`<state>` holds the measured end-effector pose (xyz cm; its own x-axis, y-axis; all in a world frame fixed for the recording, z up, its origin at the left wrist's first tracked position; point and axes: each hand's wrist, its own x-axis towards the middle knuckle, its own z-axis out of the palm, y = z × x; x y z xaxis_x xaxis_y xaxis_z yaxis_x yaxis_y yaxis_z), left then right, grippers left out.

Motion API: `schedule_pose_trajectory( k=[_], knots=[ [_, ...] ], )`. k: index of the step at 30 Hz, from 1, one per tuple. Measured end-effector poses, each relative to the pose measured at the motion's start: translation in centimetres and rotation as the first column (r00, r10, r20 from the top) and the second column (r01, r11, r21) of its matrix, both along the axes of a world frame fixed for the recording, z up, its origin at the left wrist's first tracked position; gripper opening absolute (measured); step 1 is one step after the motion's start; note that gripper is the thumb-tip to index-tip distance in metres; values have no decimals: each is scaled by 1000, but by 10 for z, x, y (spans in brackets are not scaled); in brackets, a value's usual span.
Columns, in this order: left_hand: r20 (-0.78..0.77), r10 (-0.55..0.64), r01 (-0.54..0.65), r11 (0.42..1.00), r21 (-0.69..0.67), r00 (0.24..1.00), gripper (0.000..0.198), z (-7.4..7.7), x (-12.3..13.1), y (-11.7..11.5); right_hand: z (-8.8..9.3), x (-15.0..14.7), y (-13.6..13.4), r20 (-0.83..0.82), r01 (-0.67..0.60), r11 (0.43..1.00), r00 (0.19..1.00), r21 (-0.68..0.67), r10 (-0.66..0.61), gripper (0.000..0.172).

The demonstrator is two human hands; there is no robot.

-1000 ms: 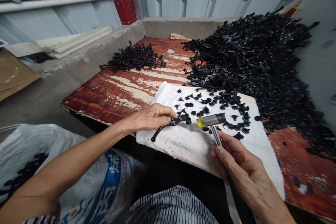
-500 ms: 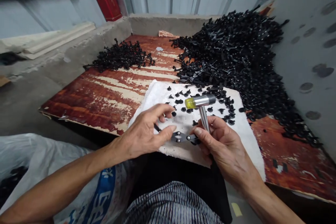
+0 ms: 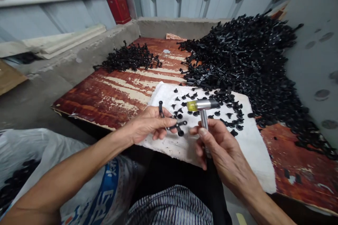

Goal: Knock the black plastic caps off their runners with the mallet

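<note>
My left hand (image 3: 149, 125) is closed on a black plastic strap part (image 3: 173, 123), held just above the near edge of a white cloth pad (image 3: 253, 154). My right hand (image 3: 220, 149) grips the metal shaft of a small hammer (image 3: 202, 105) with a yellow tip, its head raised above the pad. Several small black studs (image 3: 229, 112) lie scattered on the pad beyond the hammer head.
The pad lies on a worn red board (image 3: 111, 95). A big heap of black parts (image 3: 250, 56) fills the right side, a smaller pile (image 3: 130, 58) sits at the back left. A white sack (image 3: 87, 197) with blue print is at my lower left. A red box (image 3: 119, 8) stands on the ledge.
A second ago the left hand pinched the part on the pad, then pressed it flat; now it has lifted the part. The hammer stayed raised in the right hand.
</note>
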<state>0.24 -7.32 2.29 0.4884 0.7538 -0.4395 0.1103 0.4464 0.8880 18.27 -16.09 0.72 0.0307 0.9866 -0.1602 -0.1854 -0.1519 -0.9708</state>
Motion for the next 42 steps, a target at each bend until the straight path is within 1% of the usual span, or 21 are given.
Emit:
schedule_pose_trajectory(
  k=[3, 6, 9, 12, 15, 18, 25, 31, 36, 40, 42],
  knots=[
    [-27, 91, -90, 995, 33, 995, 26, -3, -4, 16, -4, 10, -12, -59, -17, 999, 998, -41, 14, 37],
    [-70, 92, -89, 995, 42, 993, 19, -5, -2, 25, -11, 17, -25, -67, -12, 993, 998, -121, 4, 40],
    [-112, 69, -66, 997, 38, 991, 20, -5, 4, 27, -19, 20, -35, -35, 50, 984, 998, -172, -57, 45],
    [-143, 69, -67, 997, 24, 987, 22, -5, 8, 29, -26, 20, -40, -52, 108, 976, 991, -187, -120, 49],
    [-169, 67, -66, 998, 15, 983, 22, -5, 9, 30, -30, 20, -42, -82, 150, 967, 982, -208, -170, 49],
    [-182, 84, -82, 997, 16, 980, 24, -4, 10, 30, -32, 21, -42, -94, 160, 961, 978, -224, -185, 49],
    [-182, 96, -96, 995, 10, 979, 25, -3, 13, 28, -32, 21, -42, -77, 166, 957, 979, -236, -189, 48],
    [-182, 104, -105, 994, 4, 978, 24, -2, 13, 28, -31, 21, -42, -79, 146, 962, 983, -230, -168, 49],
    [-207, 100, -99, 995, 12, 973, 24, -1, 15, 28, -30, 20, -41, -59, 170, 956, 980, -241, -189, 50],
    [-216, 88, -84, 996, 26, 972, 24, -1, 15, 28, -31, 23, -41, -59, 117, 963, 989, -243, -135, 54],
    [-220, 82, -76, 996, 35, 972, 24, -1, 15, 27, -29, 25, -40, 24, 91, 971, 996, -223, -88, 52]
  ],
)
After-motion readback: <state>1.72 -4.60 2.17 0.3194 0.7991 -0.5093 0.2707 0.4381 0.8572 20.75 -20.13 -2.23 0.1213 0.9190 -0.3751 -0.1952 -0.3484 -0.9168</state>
